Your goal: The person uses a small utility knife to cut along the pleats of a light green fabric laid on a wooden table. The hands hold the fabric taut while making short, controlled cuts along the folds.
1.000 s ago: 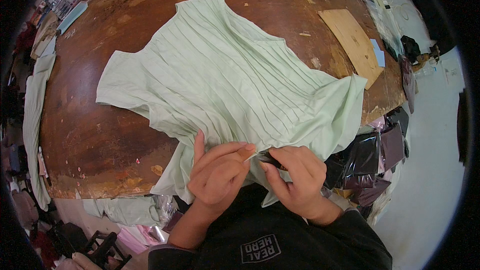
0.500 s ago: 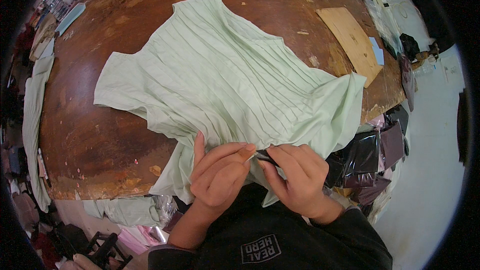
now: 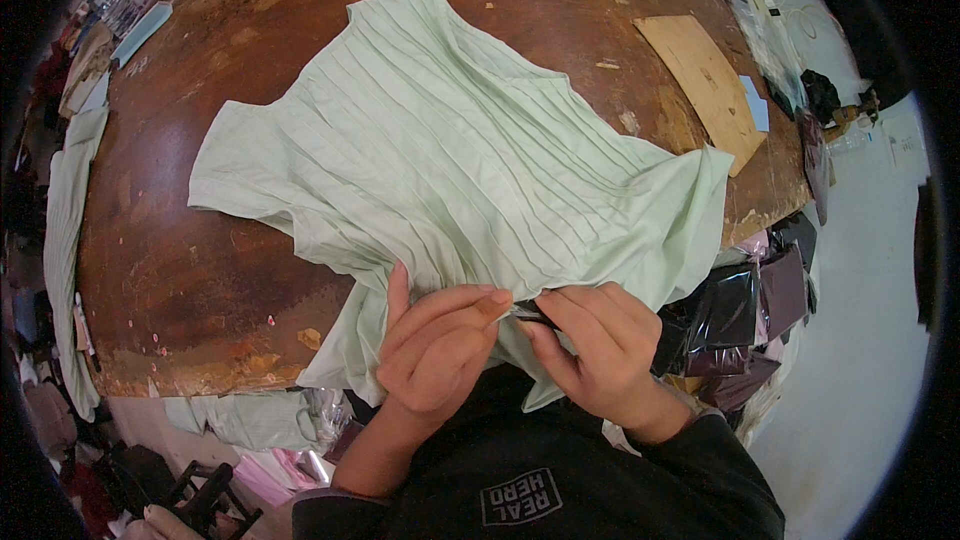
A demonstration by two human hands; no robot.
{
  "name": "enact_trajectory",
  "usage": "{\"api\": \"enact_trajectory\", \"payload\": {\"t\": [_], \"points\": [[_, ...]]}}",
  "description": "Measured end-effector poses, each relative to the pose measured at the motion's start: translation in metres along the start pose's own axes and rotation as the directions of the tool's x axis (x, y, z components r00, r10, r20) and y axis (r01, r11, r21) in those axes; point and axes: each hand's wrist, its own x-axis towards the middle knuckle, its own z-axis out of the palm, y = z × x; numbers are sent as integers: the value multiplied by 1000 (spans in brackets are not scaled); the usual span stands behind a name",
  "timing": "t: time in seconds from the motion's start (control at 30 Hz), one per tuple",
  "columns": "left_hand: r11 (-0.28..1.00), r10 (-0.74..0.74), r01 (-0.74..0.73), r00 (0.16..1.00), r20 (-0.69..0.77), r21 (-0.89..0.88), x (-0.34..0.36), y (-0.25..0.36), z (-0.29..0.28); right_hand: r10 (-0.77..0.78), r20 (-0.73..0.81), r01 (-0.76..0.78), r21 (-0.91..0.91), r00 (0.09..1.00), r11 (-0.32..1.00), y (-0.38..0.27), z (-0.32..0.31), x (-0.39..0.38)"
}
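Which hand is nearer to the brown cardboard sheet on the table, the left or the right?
The right hand is nearer. It is at the near edge of the pale green pleated garment, below the cardboard sheet. The left hand is beside it, farther to the left.

Head camera looks steeply down, close over table (image 3: 200, 270).

- A pale green pleated garment piece (image 3: 450, 160) is being displayed spread flat, pleats running diagonally, with its near edge hanging over the front.
- The near hem is being bunched and creased where it is being pinched.
- A small dark tool (image 3: 532, 314), mostly hidden, is being pressed against that hem; its kind cannot be determined.
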Motion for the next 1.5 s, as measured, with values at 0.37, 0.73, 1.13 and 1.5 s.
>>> {"api": "enact_trajectory", "payload": {"t": [0.37,0.73,1.13,1.5], "points": [[1000,-5,5,1000,9,-8,-1,-2,-1,-35,6,35,-11,999,999,5,2,-3],[999,-20,20,1000,-2,-32,0,0,-1,-49,-11,49,-29,999,998,4,2,-2],[999,-16,17,1000,25,-37,0,0,-2,-75,-42,72,-61,996,995,4,3,-4],[999,-12,13,999,37,-39,-1,-1,-2,-92,-62,87,-81,994,993,6,5,-6]]}}
